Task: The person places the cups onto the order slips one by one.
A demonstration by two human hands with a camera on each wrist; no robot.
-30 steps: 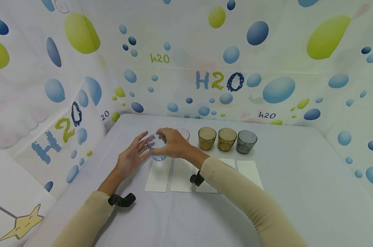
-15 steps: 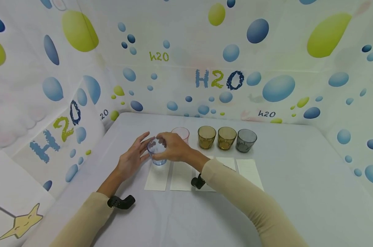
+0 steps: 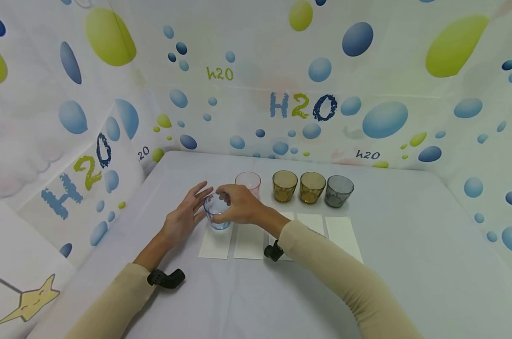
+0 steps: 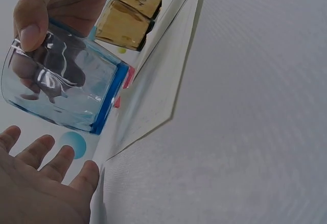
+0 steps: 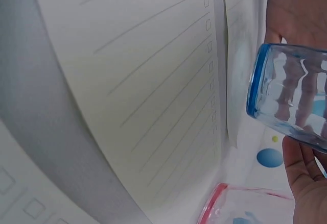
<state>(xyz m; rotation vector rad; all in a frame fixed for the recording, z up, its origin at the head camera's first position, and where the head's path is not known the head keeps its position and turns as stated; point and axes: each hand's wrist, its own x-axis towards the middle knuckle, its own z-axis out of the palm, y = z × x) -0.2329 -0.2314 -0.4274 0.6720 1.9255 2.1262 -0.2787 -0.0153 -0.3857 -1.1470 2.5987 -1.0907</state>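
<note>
A clear, blue-tinted drinking glass (image 3: 216, 208) is low over the leftmost paper sheet (image 3: 215, 246); whether its base touches the paper I cannot tell. My right hand (image 3: 244, 205) grips it near the rim from above, thumb on the near side and fingers on the far side. Close on its left is my left hand (image 3: 183, 219), palm toward the glass with fingers spread and nearly straight. In the left wrist view those fingertips appear apart from the glass (image 4: 97, 99). The right wrist view shows its thick blue base (image 5: 258, 81).
Along the back stand a pink glass (image 3: 247, 181), two amber glasses (image 3: 285, 187) and a grey glass (image 3: 339, 192). More lined sheets (image 3: 249, 242) lie side by side in front of them on the white-covered table (image 3: 239, 301). A printed curtain (image 3: 247, 108) surrounds the table's back and sides.
My right hand has lowered the blue-tinted glass and brought it slightly nearer over the leftmost sheet. The left hand stays beside it, barely shifted, and the pink glass shows more.
</note>
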